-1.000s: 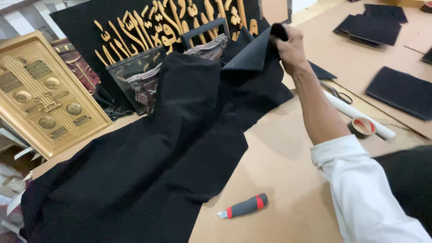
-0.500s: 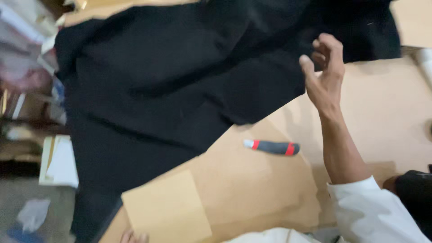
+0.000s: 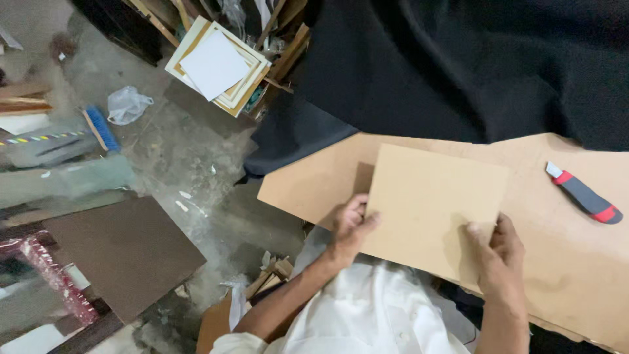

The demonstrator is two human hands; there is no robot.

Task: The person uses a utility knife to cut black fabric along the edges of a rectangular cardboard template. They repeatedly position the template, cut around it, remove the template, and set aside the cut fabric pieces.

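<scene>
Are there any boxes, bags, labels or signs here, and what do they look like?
Plastic bag: on the floor, upper left, crumpled, clear whitish.
Striped strip: far left, long, thin, many-coloured.
Labels, signs, screens: none visible.
Both hands hold a plain tan board, unmarked.

We spot no labels, signs or screens; only a crumpled clear plastic bag [image 3: 128, 103] on the floor.

Two hands, the left hand [image 3: 350, 226] and the right hand [image 3: 499, 255], and one small brown board [image 3: 432, 203]. One utility knife [image 3: 585, 195] near the worktop's [image 3: 576, 275] right edge. One black cloth [image 3: 472, 65] at its far edge.
</scene>
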